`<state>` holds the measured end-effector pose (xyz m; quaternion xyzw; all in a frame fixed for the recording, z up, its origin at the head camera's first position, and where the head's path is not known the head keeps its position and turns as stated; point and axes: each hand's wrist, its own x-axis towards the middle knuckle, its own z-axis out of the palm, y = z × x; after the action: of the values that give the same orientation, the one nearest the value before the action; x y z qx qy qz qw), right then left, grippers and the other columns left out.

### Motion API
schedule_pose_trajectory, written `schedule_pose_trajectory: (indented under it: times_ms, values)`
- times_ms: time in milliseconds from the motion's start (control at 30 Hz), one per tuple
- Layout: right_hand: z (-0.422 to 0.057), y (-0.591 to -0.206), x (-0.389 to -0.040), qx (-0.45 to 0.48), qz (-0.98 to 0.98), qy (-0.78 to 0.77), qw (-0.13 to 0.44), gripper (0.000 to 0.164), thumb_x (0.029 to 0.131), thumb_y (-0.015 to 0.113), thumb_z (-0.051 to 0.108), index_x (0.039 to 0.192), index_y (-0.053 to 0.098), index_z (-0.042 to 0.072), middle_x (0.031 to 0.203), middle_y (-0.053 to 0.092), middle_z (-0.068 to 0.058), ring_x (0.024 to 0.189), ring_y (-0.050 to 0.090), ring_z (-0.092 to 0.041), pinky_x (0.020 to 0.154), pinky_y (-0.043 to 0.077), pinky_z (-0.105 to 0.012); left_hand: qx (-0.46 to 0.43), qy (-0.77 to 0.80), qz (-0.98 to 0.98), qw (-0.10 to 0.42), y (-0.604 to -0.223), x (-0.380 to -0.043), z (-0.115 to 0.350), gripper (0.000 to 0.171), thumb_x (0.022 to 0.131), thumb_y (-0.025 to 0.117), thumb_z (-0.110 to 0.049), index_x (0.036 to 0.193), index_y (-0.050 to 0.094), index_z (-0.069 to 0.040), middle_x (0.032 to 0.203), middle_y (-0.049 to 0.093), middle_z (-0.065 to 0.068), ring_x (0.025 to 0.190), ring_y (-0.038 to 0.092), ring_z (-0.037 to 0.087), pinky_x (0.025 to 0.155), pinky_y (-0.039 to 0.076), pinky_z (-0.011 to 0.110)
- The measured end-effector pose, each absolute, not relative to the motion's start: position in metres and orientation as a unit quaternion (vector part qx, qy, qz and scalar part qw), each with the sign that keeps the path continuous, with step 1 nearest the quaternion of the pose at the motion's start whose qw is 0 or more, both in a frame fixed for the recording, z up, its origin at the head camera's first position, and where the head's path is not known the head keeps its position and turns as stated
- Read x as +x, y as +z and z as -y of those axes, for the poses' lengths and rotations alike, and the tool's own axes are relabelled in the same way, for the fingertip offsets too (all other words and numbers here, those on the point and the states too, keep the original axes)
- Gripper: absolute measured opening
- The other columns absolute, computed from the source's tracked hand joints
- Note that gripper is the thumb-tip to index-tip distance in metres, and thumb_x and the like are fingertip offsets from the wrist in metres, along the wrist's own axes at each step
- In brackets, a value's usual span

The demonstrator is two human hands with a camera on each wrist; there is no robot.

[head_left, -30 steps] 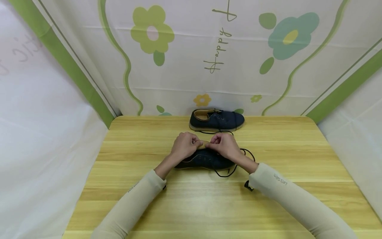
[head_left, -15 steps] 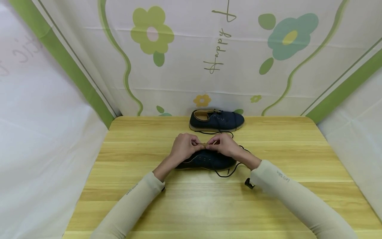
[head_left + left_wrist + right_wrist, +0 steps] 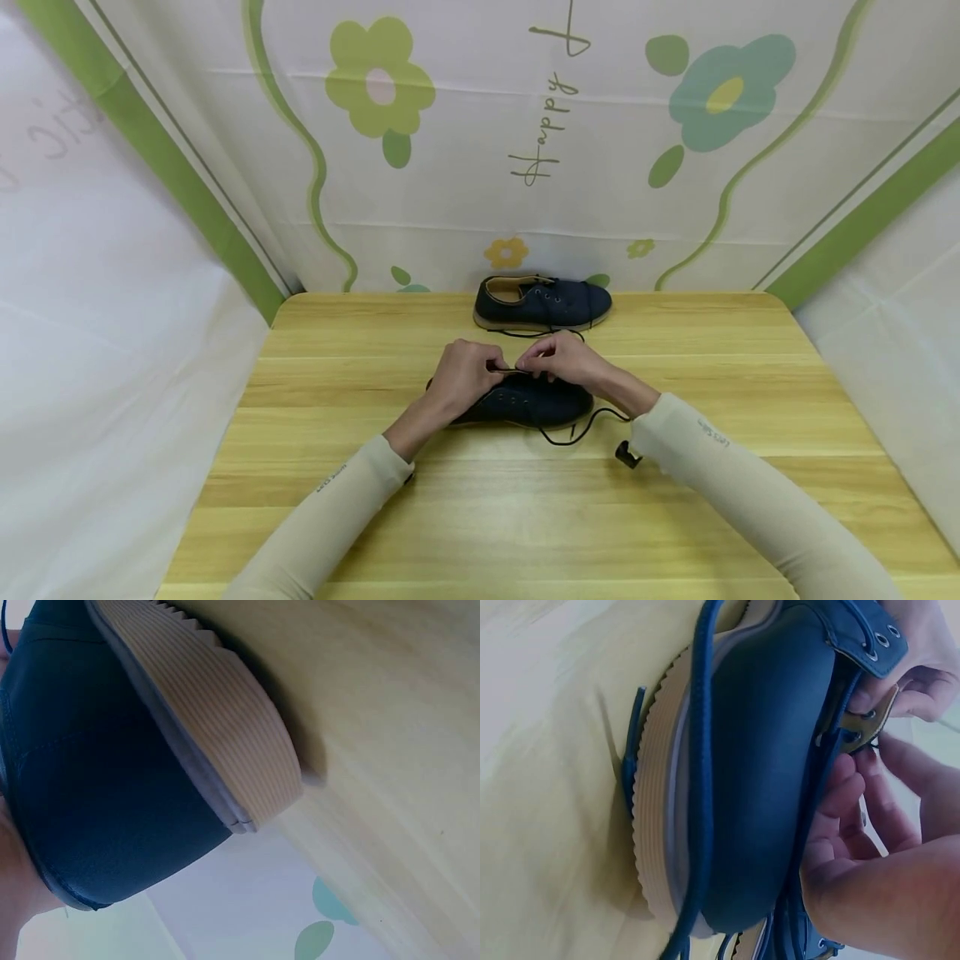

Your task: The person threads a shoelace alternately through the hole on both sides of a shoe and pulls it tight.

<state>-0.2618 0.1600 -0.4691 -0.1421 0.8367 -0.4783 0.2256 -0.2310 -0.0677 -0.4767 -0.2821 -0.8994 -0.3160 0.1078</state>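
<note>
A dark blue lace-up shoe (image 3: 551,402) with a ribbed tan sole (image 3: 660,802) lies sideways on the table, toe to the right. My left hand (image 3: 461,377) grips the far eyelet flap (image 3: 868,727) of this shoe, whose tan lining shows in the right wrist view. Close beside it, my right hand (image 3: 564,361) has its fingers curled at the flap's edge and pinches what looks like a dark lace end there. Black shoelace (image 3: 558,442) trails over the toe onto the table. In the left wrist view the heel (image 3: 127,772) hides most of my left hand.
A matching shoe (image 3: 577,302) stands at the back edge of the wooden table (image 3: 495,517), its lace lying in front of it. Behind hangs a white flowered curtain (image 3: 465,167). A small black device (image 3: 628,455) sits under my right wrist.
My left hand has shifted slightly down, and the flap between my hands has turned, showing a dark edge. My right hand has edged rightward. The lace loop beside my right wrist has gone from sight.
</note>
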Motion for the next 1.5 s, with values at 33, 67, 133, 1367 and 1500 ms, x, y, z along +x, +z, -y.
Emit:
schedule_pose_trajectory:
  times_ms: [33,67,133,1367,1500]
  values:
    - [-0.16,-0.469,-0.262,-0.14,-0.838,-0.478,0.223,0.016,0.101,0.075,0.023,0.103,0.085,0.011,0.089,0.074,-0.003,0.083,0.064,-0.021,0.068,0.054,-0.029,-0.289,-0.315,0.898,0.11,-0.477,-0.231,0.068,0.014,0.085,0.088,-0.003,0.079,0.081,-0.014,0.077,0.078,-0.002,0.07,0.073,0.013,0.068,0.06,0.029]
    - [-0.16,-0.47,-0.261,-0.139,-0.839,-0.478,0.221,0.016,0.101,0.075,0.023,0.103,0.084,0.011,0.089,0.074,-0.003,0.082,0.064,-0.02,0.068,0.054,-0.028,-0.295,-0.313,0.896,0.113,-0.477,-0.23,0.068,0.015,0.085,0.088,-0.002,0.079,0.081,-0.013,0.078,0.078,-0.002,0.07,0.073,0.013,0.068,0.06,0.03]
    - [-0.159,-0.47,-0.261,-0.139,-0.839,-0.48,0.216,0.017,0.102,0.074,0.023,0.104,0.084,0.009,0.091,0.075,-0.004,0.082,0.064,-0.02,0.068,0.053,-0.028,-0.308,-0.307,0.892,0.122,-0.477,-0.23,0.069,0.016,0.085,0.087,0.001,0.079,0.08,-0.012,0.079,0.078,-0.001,0.072,0.074,0.014,0.069,0.061,0.03]
    - [-0.303,-0.467,-0.26,0.06,-0.638,-0.758,0.123,0.005,0.102,0.072,0.009,0.1,0.076,0.007,0.101,0.078,0.0,0.089,0.075,-0.011,0.078,0.061,-0.023,-0.302,-0.329,0.882,0.15,-0.483,-0.228,0.07,0.015,0.083,0.088,0.005,0.085,0.083,-0.01,0.086,0.081,0.003,0.077,0.078,0.018,0.069,0.063,0.031]
    - [-0.327,-0.466,-0.259,0.091,-0.607,-0.781,0.118,0.007,0.103,0.07,0.008,0.105,0.076,0.005,0.1,0.08,-0.002,0.091,0.077,-0.013,0.08,0.061,-0.024,-0.297,-0.343,0.879,0.149,-0.484,-0.228,0.069,0.016,0.082,0.088,0.005,0.085,0.084,-0.01,0.084,0.081,0.004,0.076,0.078,0.018,0.069,0.063,0.032]
